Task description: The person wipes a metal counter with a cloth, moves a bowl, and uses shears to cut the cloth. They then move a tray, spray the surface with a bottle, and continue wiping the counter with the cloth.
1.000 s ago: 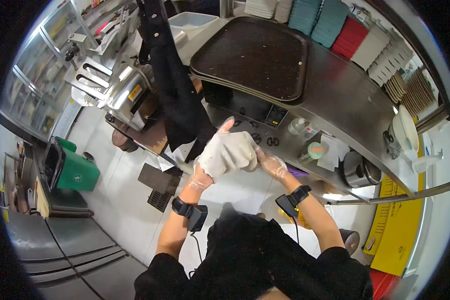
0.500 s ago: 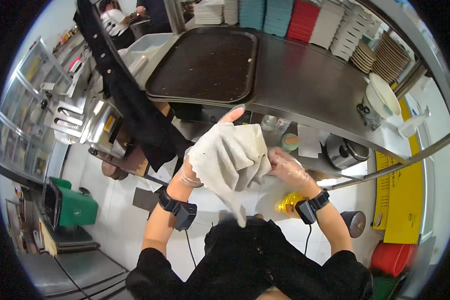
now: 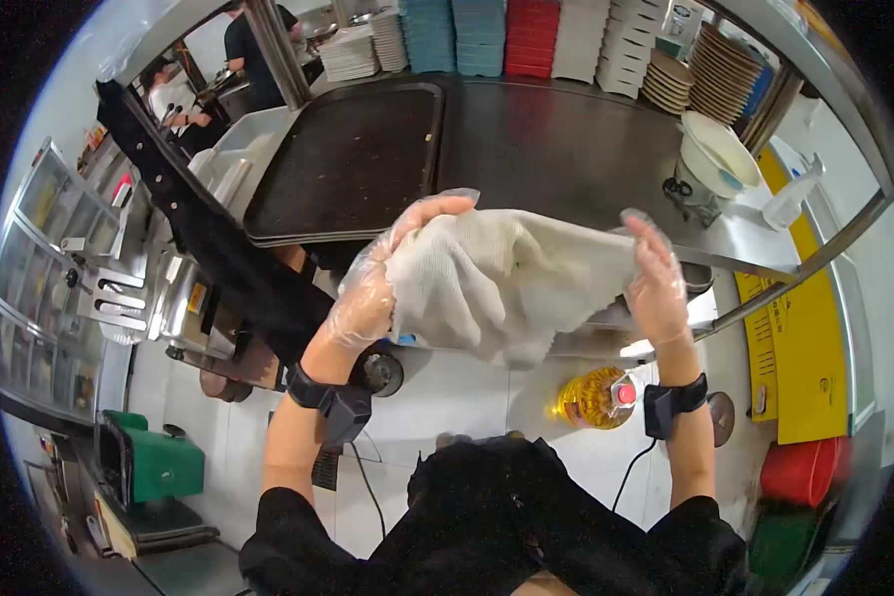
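Left hand [image 3: 366,293]: clasping one end of off-white ribbed cloth [image 3: 497,283]
Right hand [image 3: 658,288]: holding opposite end
Cloth: spread before steel counter's [image 3: 556,139] front edge
Gap: between cloth and black-clad torso [image 3: 526,507]
Obstacles: dark brown rectangular trays [image 3: 353,159] beyond; yellow oil bottle [image 3: 594,399] below
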`<act>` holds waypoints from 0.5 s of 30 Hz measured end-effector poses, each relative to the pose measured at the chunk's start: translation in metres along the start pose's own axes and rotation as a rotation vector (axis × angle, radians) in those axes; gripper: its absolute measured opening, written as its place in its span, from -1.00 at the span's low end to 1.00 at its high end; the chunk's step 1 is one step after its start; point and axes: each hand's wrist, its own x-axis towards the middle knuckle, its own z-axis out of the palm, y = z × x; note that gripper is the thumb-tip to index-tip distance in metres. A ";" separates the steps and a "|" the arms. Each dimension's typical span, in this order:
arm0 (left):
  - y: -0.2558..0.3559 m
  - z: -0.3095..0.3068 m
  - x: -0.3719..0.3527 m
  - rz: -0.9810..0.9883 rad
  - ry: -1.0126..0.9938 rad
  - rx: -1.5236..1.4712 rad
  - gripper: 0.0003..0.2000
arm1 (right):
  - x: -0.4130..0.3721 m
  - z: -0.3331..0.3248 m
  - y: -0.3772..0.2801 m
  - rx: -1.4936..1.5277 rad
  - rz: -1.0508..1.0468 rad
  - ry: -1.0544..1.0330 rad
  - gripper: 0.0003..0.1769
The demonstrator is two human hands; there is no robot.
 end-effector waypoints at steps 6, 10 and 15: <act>-0.006 -0.004 0.011 -0.097 -0.006 0.084 -0.75 | 0.005 -0.011 -0.032 0.252 -0.151 -0.210 -0.43; -0.013 0.006 0.013 -0.215 0.053 0.013 -0.76 | 0.005 -0.026 0.003 -0.322 -0.145 -0.253 -0.18; -0.053 -0.020 0.020 -0.407 0.097 0.301 -0.76 | 0.003 -0.030 0.011 -0.399 0.026 -0.202 -0.38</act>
